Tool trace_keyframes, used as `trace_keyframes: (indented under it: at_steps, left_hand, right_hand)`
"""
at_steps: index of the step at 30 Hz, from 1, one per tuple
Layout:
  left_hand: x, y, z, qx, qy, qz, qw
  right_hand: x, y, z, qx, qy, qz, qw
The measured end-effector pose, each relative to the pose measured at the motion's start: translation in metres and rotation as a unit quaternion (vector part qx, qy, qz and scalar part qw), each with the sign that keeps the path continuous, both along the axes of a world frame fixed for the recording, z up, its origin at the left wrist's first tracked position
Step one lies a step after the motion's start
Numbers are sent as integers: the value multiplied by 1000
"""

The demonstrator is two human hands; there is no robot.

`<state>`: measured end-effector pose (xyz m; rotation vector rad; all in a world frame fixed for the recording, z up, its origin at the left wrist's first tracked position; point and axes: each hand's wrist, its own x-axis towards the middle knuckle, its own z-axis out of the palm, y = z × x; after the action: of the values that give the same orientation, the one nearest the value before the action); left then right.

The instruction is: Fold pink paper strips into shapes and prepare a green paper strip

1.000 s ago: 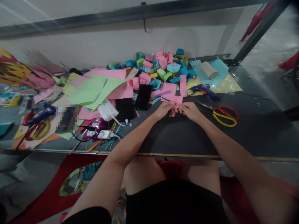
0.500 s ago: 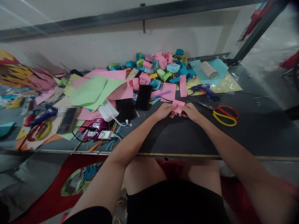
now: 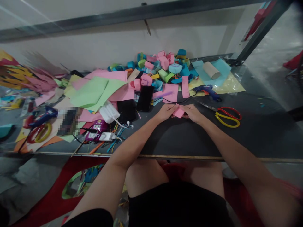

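Nearby, scissors [image 3: 218,110] and a blue glue gun [image 3: 211,92] lie beyond the right hand [image 3: 192,113] — a black phone [image 3: 145,98] past the left hand [image 3: 166,113], heaped paper shapes [image 3: 163,64] behind. Both hands pinch a small pink paper piece [image 3: 179,113] over the dark table [image 3: 182,138]. Compared with a moment ago, it is turned and lower — the scissors unmoved.

Dark table [image 3: 272,132] by a pale wall [image 3: 94,53]
We see a metal bar [image 3: 106,19] running across the wall, a slanting post [image 3: 257,34] at right, grey floor [image 3: 279,47] beyond it, a red chair [image 3: 50,201] at lower left, and light streaks [image 3: 44,13] at upper left.
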<state>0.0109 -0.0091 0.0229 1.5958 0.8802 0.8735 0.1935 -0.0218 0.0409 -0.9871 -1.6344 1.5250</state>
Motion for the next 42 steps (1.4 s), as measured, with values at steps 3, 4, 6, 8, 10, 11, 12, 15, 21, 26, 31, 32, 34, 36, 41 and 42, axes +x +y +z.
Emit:
trace_keyframes:
  at_steps: [3,4,6,8,10,11,12,15,21,26,31,32,34,36,41,42]
  left_hand:
    - [1,-2,1,-5,-19,23,1000]
    - [1,-2,1,-2,-26,33,999]
    - [1,-2,3,12,-28,47,998]
    - [1,-2,4,35,-15,46,998]
    - [0,-3,5,63,4,44,997]
    - [0,-4,5,75,13,47,996]
    - [0,-4,4,85,21,53,995]
    - [1,-6,3,101,29,83,991]
    - [4,1,0,65,-18,87,994]
    - [0,1,-1,86,1,124,989]
    - [0,-2,-3,81,-26,129,988]
    - [0,-2,-4,68,-40,123,989]
    - [1,0,-6,35,-71,109,991]
    - [2,3,-7,7,-90,94,991]
    - [2,3,-6,23,-75,94,992]
    - [2,2,-5,31,-71,99,992]
  right_hand:
    - [1,-2,2,2,-8,14,1000]
    - [2,-2,2,5,-9,18,1000]
    - [3,-3,2,11,-14,21,1000]
    - [5,-3,2,26,-28,32,999]
    - [5,-2,1,51,-47,50,996]
    - [6,-2,1,62,-56,56,995]
    - [6,-2,0,70,-61,56,994]
    - [5,-2,0,70,-64,26,995]
    - [6,-1,-1,81,-66,29,994]
    - [6,-1,-1,99,-80,8,992]
    - [6,-3,2,120,-94,-39,988]
    - [5,-4,3,119,-89,-39,988]
    - [5,-5,4,122,-80,-43,988]
    - [4,-6,5,127,-79,-50,987]
    - [3,-4,3,126,-98,-53,986]
    - [3,-4,2,124,-99,-51,986]
